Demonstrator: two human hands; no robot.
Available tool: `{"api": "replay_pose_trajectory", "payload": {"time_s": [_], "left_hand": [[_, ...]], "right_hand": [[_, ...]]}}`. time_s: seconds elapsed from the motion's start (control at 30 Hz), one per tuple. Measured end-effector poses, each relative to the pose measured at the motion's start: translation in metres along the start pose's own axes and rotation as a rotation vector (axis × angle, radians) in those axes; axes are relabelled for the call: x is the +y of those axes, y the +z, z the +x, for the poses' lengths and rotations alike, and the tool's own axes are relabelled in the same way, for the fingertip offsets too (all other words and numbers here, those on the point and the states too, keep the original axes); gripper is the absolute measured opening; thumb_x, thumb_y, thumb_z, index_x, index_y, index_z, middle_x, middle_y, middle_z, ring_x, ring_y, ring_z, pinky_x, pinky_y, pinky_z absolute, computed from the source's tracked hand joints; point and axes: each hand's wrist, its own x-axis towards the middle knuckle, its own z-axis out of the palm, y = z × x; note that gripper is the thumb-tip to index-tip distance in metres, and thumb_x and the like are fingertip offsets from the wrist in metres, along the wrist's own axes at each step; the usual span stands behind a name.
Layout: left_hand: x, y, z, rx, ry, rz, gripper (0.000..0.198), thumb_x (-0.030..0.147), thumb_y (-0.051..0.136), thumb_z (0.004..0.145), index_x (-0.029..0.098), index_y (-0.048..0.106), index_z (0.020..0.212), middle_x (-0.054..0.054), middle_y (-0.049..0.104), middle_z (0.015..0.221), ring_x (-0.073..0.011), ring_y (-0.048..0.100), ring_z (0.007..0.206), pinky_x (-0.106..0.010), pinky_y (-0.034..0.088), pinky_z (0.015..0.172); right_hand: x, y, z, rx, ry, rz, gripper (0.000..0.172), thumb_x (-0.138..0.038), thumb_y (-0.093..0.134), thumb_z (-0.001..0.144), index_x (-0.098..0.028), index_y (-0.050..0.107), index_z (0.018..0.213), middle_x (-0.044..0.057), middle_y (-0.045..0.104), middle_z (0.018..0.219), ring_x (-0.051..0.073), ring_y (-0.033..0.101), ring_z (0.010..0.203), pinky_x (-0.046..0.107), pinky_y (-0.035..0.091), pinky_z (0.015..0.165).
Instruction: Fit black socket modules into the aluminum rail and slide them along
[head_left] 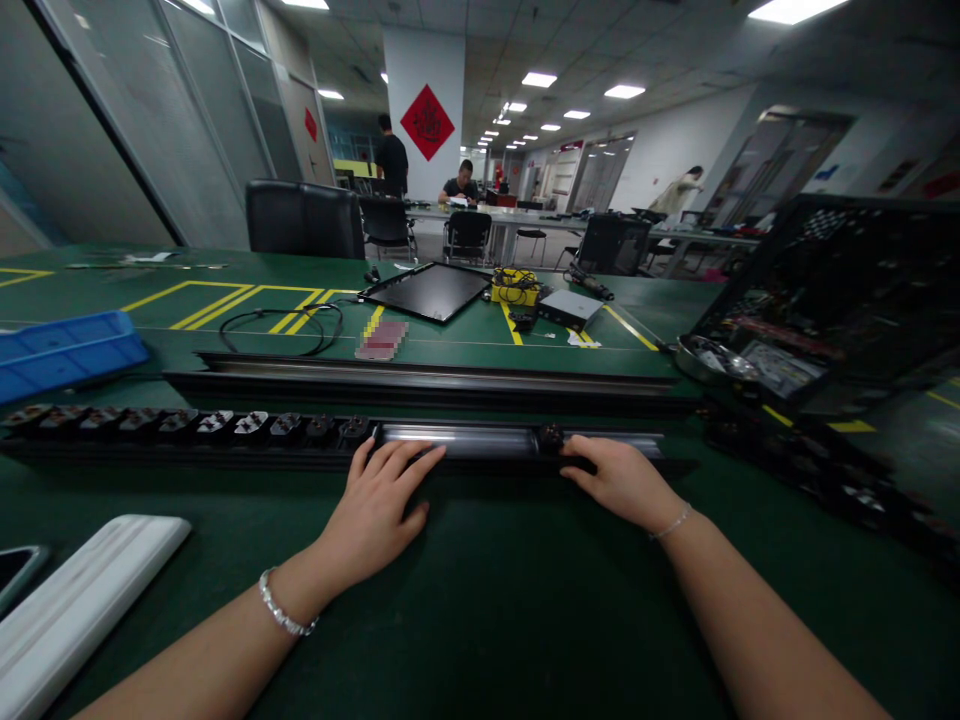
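Observation:
A long black metal channel (487, 440) lies crosswise in front of me. Several black socket modules (251, 424) sit side by side in its left part, some with paler faces. My left hand (379, 500) rests with fingers spread on the channel's near edge, just right of the last module in that row. One separate socket module (551, 437) stands farther right in the channel. My right hand (611, 475) grips it at its right side with thumb and fingers; the exact contact is partly hidden. Bare shiny channel shows between the hands.
Behind lies another black channel (435, 380). A blue tray (67, 350) and a white bar-shaped object (90, 610) are at left. More dark modules (847, 480) lie at right beside an open black case (847, 300). A black panel (431, 290) lies farther back; people work beyond.

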Motion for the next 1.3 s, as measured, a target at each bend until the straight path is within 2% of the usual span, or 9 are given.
{"api": "replay_pose_trajectory", "payload": {"time_s": [0.3,1.3], "left_hand": [[0.0,0.001,0.0,0.014,0.004,-0.001,0.061,0.02,0.049,0.079,0.032,0.033,0.136,-0.002,0.047,0.134,-0.0249,0.039,0.123,-0.054,0.014,0.107],[0.001,0.0,0.0,0.012,0.004,0.004,0.061,0.02,0.049,0.078,0.032,0.033,0.135,-0.003,0.048,0.133,-0.0246,0.04,0.122,-0.053,0.014,0.107]], "right_hand": [[-0.001,-0.005,0.0,-0.007,0.004,0.048,0.012,-0.023,0.058,0.078,-0.023,0.058,0.089,0.0,0.068,0.089,0.018,0.063,0.08,0.029,0.046,0.069],[0.001,-0.01,-0.002,-0.01,-0.029,-0.06,0.012,-0.025,0.055,0.078,-0.023,0.06,0.09,0.003,0.066,0.09,0.019,0.06,0.083,0.032,0.046,0.073]]}}
